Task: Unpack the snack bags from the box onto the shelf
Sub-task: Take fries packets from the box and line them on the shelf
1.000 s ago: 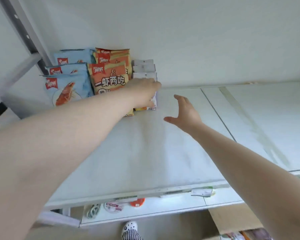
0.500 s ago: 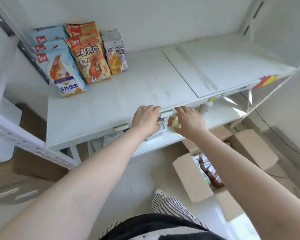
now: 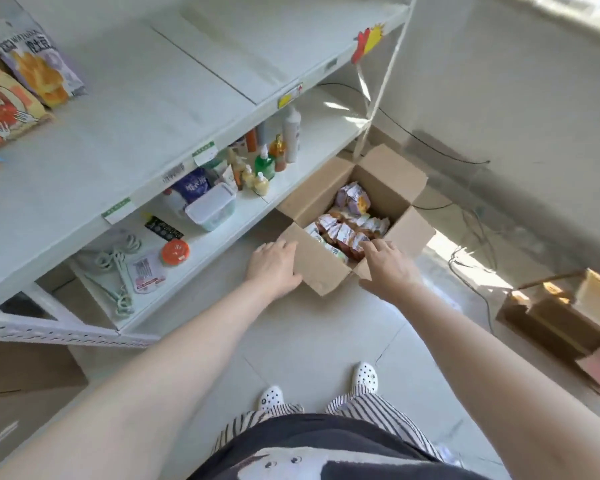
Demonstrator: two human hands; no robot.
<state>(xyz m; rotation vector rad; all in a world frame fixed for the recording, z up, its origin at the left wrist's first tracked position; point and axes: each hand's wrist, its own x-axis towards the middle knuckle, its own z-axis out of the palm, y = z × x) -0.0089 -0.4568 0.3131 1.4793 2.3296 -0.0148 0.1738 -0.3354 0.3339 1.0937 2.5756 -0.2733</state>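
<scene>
An open cardboard box (image 3: 323, 268) sits on the floor beside the shelving, with several snack bags (image 3: 349, 225) packed inside. My left hand (image 3: 274, 268) is at the box's near-left flap, fingers spread, holding nothing. My right hand (image 3: 387, 268) hovers over the box's near-right corner, fingertips close to the bags, nothing in it. On the white upper shelf (image 3: 146, 109), at the far left, stand a purple snack bag (image 3: 37, 60) and an orange shrimp-chip bag (image 3: 4, 105).
The lower shelf (image 3: 219, 233) holds bottles (image 3: 267, 161), a clear plastic container (image 3: 212, 206), an orange lid and hangers. A wooden crate (image 3: 561, 317) stands on the floor at right, with cables along the wall. My feet are on the tiled floor below.
Both hands left the upper shelf, passed its front edge, and came down to the box on the floor. The view tilted down from the shelf to the box.
</scene>
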